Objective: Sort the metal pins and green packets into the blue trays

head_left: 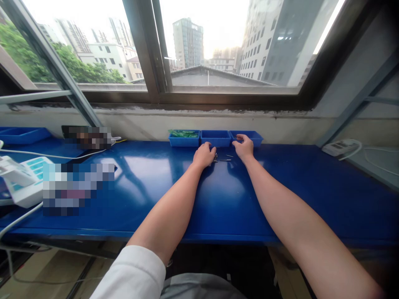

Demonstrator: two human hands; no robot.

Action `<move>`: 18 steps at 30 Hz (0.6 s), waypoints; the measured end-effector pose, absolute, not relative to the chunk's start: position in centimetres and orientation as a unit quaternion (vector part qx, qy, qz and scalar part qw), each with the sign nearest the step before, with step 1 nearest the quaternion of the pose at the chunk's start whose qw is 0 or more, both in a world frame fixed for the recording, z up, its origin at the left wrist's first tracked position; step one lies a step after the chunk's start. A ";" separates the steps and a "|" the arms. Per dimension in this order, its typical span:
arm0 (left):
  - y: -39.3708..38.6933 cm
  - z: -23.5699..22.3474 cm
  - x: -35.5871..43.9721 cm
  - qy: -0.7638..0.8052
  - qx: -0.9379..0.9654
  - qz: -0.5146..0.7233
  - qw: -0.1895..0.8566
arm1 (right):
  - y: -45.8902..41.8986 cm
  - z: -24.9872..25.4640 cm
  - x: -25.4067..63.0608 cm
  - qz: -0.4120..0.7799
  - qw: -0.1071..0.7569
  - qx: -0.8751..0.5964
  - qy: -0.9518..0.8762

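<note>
My left hand [204,155] rests on the blue tabletop with its fingers curled, right beside a few small metal pieces [215,158]. Whether some of these are in its grasp is too small to make out. Thin metal pins [225,160] lie between my two hands. At the front of the right blue bin [256,138] is my right hand [245,148], thumb and fingers bent toward each other over the bin's near edge. Anything in that pinch is too small to name.
Left of that bin stand a middle blue bin [215,137] and one holding green pieces [183,133]. A white device with cables [26,178] and blurred items occupy the table's left. A power strip [338,146] lies at the far right. A window [199,97] rises behind.
</note>
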State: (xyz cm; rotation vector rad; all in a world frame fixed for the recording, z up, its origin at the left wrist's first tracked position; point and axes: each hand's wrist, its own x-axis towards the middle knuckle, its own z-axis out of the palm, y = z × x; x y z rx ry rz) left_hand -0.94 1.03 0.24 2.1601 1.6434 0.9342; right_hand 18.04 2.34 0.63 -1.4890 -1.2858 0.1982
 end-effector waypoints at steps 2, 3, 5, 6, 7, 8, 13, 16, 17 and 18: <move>1.1 0.2 -0.9 0.568 0.746 0.320 0.136 | 2.5 0.5 18.3 0.075 0.540 -0.640 -0.542; 1.1 0.2 -0.9 0.567 0.747 0.319 0.137 | 2.5 0.5 18.4 0.076 0.535 -0.644 -0.542; 1.1 0.1 -1.0 0.565 0.750 0.316 0.137 | 2.5 0.4 18.5 0.087 0.522 -0.651 -0.544; 1.1 0.1 -1.0 0.564 0.752 0.314 0.136 | 2.4 0.4 18.5 0.093 0.515 -0.654 -0.546; 1.1 0.1 -0.9 0.563 0.753 0.311 0.136 | 2.3 0.4 18.4 0.096 0.507 -0.656 -0.551; 1.1 0.1 -0.9 0.563 0.755 0.309 0.135 | 2.2 0.5 18.3 0.092 0.501 -0.656 -0.557; 1.1 0.0 -0.9 0.554 0.768 0.294 0.129 | 1.7 0.7 17.5 0.002 0.484 -0.628 -0.609; 1.1 0.0 -0.9 0.544 0.782 0.277 0.122 | 1.3 0.8 17.0 0.005 0.463 -0.596 -0.656; 1.0 0.0 -0.9 0.540 0.788 0.271 0.119 | 1.2 0.9 16.8 0.022 0.446 -0.587 -0.675; 1.0 0.0 -0.9 0.535 0.794 0.265 0.116 | 1.0 0.9 16.6 0.041 0.424 -0.581 -0.694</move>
